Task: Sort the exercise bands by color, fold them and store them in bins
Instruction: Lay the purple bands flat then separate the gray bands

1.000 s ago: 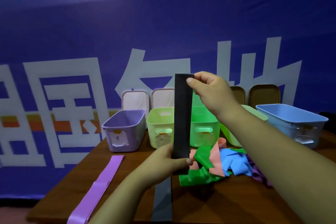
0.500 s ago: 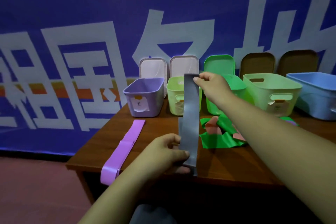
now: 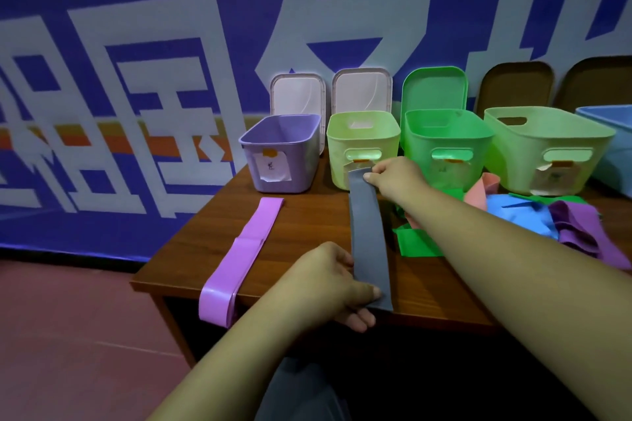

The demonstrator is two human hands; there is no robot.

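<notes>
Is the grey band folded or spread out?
Spread out, not folded: the grey band stretches straight along the table, left hand pinching its near end, right hand its far end.

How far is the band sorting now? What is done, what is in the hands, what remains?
Done: one lilac band lies laid out on the table, at its left. In hand: the left hand and right hand pinch the ends of the grey band. Left: the mixed pile on the right, all folding, and the purple bin shows nothing inside.
</notes>
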